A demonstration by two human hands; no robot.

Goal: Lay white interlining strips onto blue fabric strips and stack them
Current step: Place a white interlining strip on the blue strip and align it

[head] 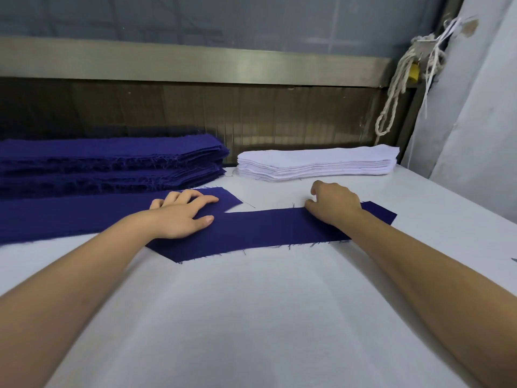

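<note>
On the white table, the blue stack lies rear left. The front blue strip meets a second blue strip beneath the flat, extended left hand, so a slide could skew both. Nothing blocks the white interlining stack. The right hand curls at the strip's far edge, grasp indeterminate.

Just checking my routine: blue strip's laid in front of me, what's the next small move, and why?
Probably reach the right hand to the white interlining stack just beyond it and take the top piece: the blue strip lies flat and bare.
</note>
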